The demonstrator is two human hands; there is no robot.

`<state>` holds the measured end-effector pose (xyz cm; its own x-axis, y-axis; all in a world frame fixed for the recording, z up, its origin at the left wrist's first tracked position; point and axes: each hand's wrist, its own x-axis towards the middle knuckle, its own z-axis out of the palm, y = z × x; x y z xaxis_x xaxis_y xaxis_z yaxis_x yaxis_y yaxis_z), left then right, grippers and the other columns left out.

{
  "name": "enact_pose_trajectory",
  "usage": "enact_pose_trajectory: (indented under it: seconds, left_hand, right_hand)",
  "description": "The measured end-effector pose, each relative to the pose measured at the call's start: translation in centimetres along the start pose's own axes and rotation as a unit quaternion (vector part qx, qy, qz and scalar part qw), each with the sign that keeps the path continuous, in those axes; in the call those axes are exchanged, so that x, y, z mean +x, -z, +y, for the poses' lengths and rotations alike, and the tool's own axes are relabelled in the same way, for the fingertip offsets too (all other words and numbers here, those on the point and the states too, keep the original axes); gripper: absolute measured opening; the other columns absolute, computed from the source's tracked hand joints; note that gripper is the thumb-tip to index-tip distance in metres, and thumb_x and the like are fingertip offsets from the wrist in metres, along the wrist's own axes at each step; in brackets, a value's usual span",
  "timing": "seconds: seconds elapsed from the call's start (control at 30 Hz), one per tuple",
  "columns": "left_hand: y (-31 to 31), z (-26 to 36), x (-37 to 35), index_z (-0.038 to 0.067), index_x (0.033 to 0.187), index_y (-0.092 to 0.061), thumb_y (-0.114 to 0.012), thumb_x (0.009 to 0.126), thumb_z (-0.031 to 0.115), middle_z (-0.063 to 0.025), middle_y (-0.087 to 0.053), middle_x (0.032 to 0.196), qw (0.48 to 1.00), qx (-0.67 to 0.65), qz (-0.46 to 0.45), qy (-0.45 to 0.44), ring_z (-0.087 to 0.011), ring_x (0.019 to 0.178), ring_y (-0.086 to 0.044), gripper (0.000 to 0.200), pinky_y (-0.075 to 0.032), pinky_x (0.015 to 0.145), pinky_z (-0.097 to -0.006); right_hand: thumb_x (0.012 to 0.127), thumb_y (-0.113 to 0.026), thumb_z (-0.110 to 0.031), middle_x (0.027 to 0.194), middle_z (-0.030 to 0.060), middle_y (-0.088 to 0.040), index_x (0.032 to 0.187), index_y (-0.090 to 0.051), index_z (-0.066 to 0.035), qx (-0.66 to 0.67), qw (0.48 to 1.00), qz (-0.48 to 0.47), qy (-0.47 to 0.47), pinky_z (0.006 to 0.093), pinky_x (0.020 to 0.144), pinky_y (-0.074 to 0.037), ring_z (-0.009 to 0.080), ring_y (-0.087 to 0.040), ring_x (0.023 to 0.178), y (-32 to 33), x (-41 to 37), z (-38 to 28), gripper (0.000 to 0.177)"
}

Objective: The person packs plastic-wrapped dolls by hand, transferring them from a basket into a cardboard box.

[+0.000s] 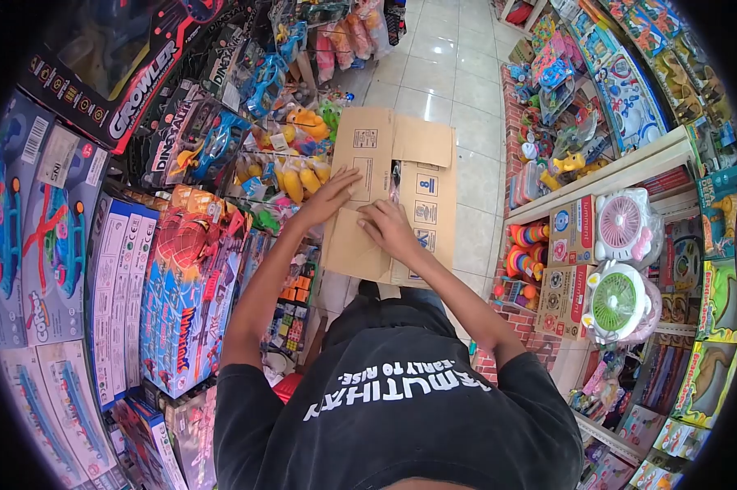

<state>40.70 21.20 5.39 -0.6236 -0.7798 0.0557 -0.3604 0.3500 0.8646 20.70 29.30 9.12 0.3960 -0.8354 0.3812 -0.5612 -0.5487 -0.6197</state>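
A brown cardboard carton (356,245) with printed handling symbols stands in front of my body. Its top flaps are partly folded over, and a narrow dark gap near the middle shows a bit of shiny plastic inside. My left hand (333,198) lies with its fingers stretched out on the left flap. Close beside it, my right hand (391,231) has its fingers bent and together at a flap's edge near the gap. The fingertips of the right hand are partly hidden, so its exact hold on the cardboard is hard to see.
Toy shelves line both sides of a narrow tiled aisle (438,57). On the left stand Spider-Man boxes (180,302) and bagged yellow toys (299,175). To the right are a pink fan (622,219), a green fan (618,304) and stacked ring toys (524,261).
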Motion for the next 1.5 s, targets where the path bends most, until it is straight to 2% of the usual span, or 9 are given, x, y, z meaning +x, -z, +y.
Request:
enact_pose_trajectory:
  seconds: [0.13,0.33,0.53,0.7,1.03,1.27,1.33,1.43,1.5]
  left_hand:
    - [0.0,0.5,-1.7,0.008,0.134,-0.037,-0.053,0.087,0.024,-0.0098,-0.024,0.145,0.999,-0.029,0.016,0.029,-0.0308,0.137,-0.011,0.052,-0.013,0.109,-0.0424]
    - [-2.9,2.9,-4.1,0.008,0.134,-0.037,-0.056,0.086,0.029,-0.0137,-0.018,0.147,0.985,0.153,0.076,-0.005,-0.0326,0.137,-0.009,0.056,-0.013,0.109,-0.0433]
    - [-3.9,2.8,-4.8,0.004,0.141,-0.015,-0.061,0.082,0.031,-0.0259,-0.011,0.144,0.964,0.216,0.138,0.067,-0.0358,0.136,-0.007,0.080,-0.013,0.109,-0.0426]
    - [-4.3,2.3,-4.7,-0.003,0.139,0.006,-0.063,0.082,0.018,-0.0227,-0.007,0.146,0.974,-0.153,0.136,0.096,-0.0277,0.136,-0.009,0.093,-0.013,0.109,-0.0357]
    - [-4.6,1.6,-4.8,0.002,0.141,-0.005,-0.061,0.083,0.016,-0.0196,-0.022,0.142,0.962,-0.207,0.151,0.095,-0.0256,0.131,-0.025,0.081,-0.022,0.106,-0.0350]
    - [-4.6,1.2,-4.0,0.002,0.139,-0.008,-0.066,0.079,0.015,-0.0203,-0.026,0.138,0.952,-0.201,0.188,0.130,-0.0254,0.128,-0.030,0.084,-0.027,0.103,-0.0338]
    - [-4.5,1.2,-3.3,0.003,0.139,-0.007,-0.066,0.079,0.015,-0.0209,-0.026,0.138,0.953,-0.187,0.192,0.140,-0.0261,0.127,-0.030,0.086,-0.027,0.103,-0.0336]
    - [-4.1,1.9,-2.9,0.003,0.141,-0.007,-0.067,0.078,0.015,-0.0180,-0.026,0.140,0.945,-0.234,0.186,0.134,-0.0240,0.127,-0.030,0.088,-0.028,0.103,-0.0325]
    - [-3.4,1.6,-2.6,0.005,0.143,-0.006,-0.067,0.077,0.013,-0.0143,-0.024,0.142,0.927,-0.318,0.147,0.137,-0.0214,0.128,-0.030,0.090,-0.028,0.102,-0.0308]
  right_hand:
    - [0.078,-0.061,-0.018,0.088,0.0075,-0.050,0.095,-0.057,-0.008,-0.081,0.996,0.025,-0.005,0.0375,0.075,-0.035,0.0255,-0.049,0.089,-1.3,-0.1,0.6,0.020]
    - [0.074,-0.062,-0.014,0.091,0.0091,-0.049,0.090,-0.055,-0.007,-0.060,0.998,-0.006,-0.031,0.0389,0.077,-0.035,0.0275,-0.047,0.092,-1.5,-0.3,1.3,0.019]
    - [0.072,-0.061,-0.010,0.108,0.0121,-0.050,0.096,-0.056,-0.006,-0.007,1.000,0.008,-0.018,0.0424,0.091,-0.032,0.0307,-0.043,0.108,1.9,-1.5,1.1,0.025]
    - [0.072,-0.063,-0.021,0.131,0.0144,-0.041,0.112,-0.055,-0.008,-0.087,0.994,0.028,-0.053,0.0478,0.103,-0.021,0.0353,-0.033,0.123,4.5,-4.3,3.9,0.043]
    - [0.080,-0.059,-0.034,0.136,0.0123,-0.036,0.116,-0.054,-0.018,-0.221,0.968,-0.019,-0.121,0.0532,0.104,-0.014,0.0340,-0.026,0.128,3.7,-4.1,3.8,0.040]
    - [0.080,-0.058,-0.027,0.136,0.0129,-0.036,0.113,-0.055,-0.011,-0.129,0.986,-0.015,-0.108,0.0485,0.103,-0.021,0.0336,-0.032,0.125,6.1,-4.8,5.5,0.037]
    - [0.079,-0.058,-0.023,0.133,0.0152,-0.039,0.118,-0.051,-0.009,0.033,0.973,0.116,-0.197,0.0449,0.099,-0.030,0.0310,-0.034,0.125,6.7,-5.1,7.0,0.042]
    - [0.080,-0.058,-0.023,0.128,0.0174,-0.045,0.125,-0.043,-0.006,0.049,0.935,0.241,-0.256,0.0403,0.097,-0.035,0.0277,-0.037,0.124,6.3,-5.3,8.7,0.051]
    - [0.081,-0.058,-0.023,0.131,0.0170,-0.039,0.129,-0.037,-0.005,0.110,0.907,0.242,-0.327,0.0386,0.099,-0.033,0.0269,-0.036,0.124,5.4,-5.9,10.2,0.056]
